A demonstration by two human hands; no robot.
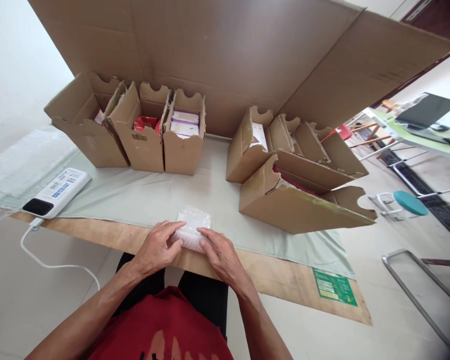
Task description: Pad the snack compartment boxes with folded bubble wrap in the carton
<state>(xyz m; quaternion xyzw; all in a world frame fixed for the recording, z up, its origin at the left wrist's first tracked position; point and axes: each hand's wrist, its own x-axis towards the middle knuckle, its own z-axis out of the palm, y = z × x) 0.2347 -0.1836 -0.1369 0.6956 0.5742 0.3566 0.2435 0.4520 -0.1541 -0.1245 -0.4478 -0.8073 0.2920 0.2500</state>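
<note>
A small packet wrapped in clear bubble wrap [193, 224] lies near the front edge of the table. My left hand [158, 246] rests on its left side with fingers curled onto the wrap. My right hand [219, 253] presses its right near corner, fingers together on the wrap. Both hands hold the packet down against the pale green cloth [135, 197].
Three open cartons [142, 132] with small boxes inside stand at the back left. More open cartons [296, 192] lie at the right. A white power bank [56, 192] with a cable sits at the left edge. A large cardboard sheet [225, 50] stands behind. Stools and a desk are at the right.
</note>
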